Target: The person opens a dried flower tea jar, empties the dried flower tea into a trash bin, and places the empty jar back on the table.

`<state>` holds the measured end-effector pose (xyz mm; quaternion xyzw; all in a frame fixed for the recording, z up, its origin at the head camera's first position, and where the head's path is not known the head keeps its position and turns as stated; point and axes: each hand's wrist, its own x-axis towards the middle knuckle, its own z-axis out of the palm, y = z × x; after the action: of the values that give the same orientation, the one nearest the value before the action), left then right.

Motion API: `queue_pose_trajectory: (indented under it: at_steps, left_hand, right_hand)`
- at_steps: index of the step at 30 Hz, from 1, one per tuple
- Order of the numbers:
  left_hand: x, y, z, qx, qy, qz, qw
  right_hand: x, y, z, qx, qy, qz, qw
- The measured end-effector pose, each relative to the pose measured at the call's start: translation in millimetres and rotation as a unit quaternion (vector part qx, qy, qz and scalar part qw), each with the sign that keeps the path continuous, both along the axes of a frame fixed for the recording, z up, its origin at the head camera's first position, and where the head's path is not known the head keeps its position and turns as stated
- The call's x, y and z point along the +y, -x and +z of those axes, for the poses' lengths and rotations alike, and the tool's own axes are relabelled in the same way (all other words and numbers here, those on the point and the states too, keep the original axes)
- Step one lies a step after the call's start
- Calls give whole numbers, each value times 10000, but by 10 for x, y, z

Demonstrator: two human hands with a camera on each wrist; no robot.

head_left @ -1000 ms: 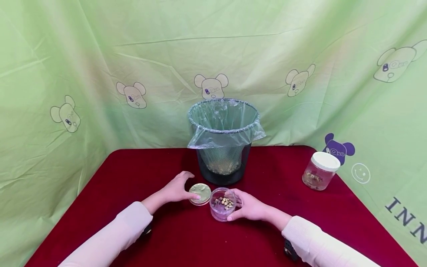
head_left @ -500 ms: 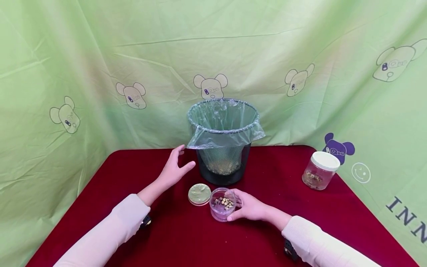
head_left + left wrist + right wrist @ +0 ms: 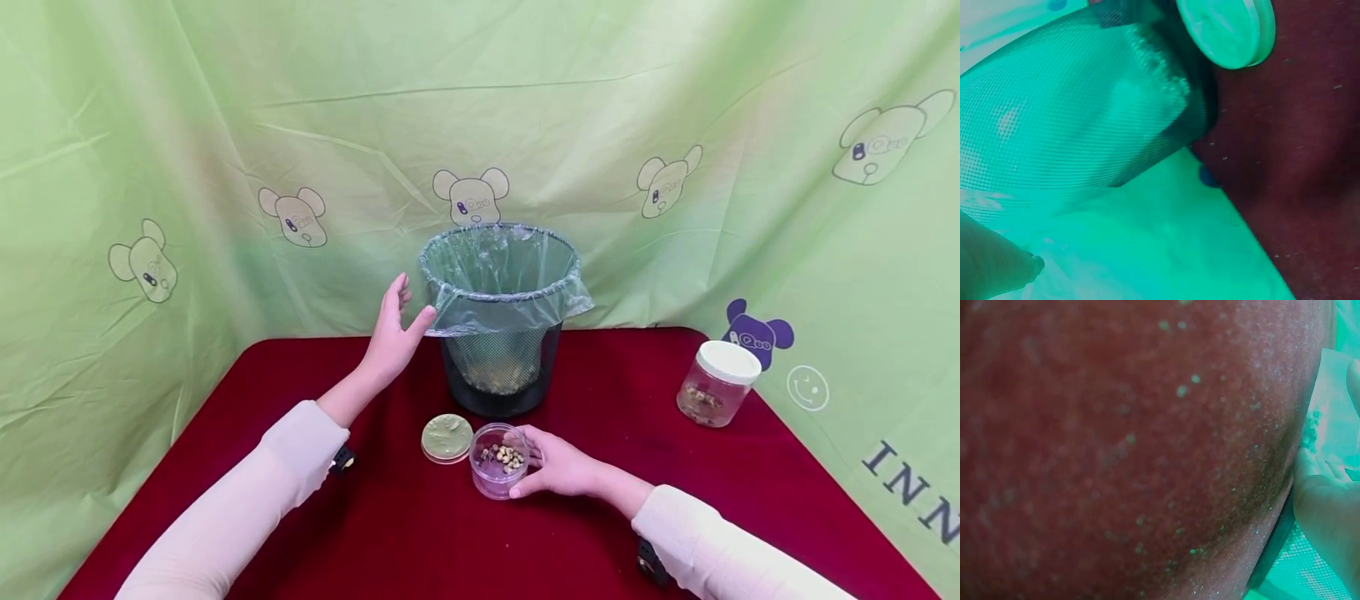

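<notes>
bin sits toward the back of the table, lid in front of it, tub just right of the lid, jar way off right

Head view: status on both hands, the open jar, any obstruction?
Left hand beside the mesh bin, holding nothing. Right hand gripping the open jar, small pieces inside. Lid just left of it; jar's mouth uncovered.

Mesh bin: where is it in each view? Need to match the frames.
Head: mesh bin just right of centre, upright at the back of the table.
Left wrist: mesh bin across the upper left, lying sideways in the image.
Right wrist: only a patch of mesh bin at lower right, partly behind the right hand.
Shared landmark: the dark red tablecloth, in all three views.
</notes>
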<state>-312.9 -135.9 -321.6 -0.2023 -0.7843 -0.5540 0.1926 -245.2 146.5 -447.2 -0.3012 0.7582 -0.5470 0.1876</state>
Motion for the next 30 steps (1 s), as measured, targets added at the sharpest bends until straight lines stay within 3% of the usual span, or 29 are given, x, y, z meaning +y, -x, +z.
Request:
queue_pose_trajectory:
  at_steps: [6,12,24,30]
  left_hand:
    - [106,140,178,-103,-294,7,9995]
    - [170,292,251,-452,-662,90,9967]
    - [304,495,282,-821,-1472,132,9856]
    - [320,553,273,-796,-1593,93,9840]
  right_hand:
    - [7,2,13,55,-11,-28,10000]
    - [1,-3,2,9,-13,-1,10000]
    - [-5,4,-31,30,28,16,10000]
    - [-1,-8,-34,86,19,-14,10000]
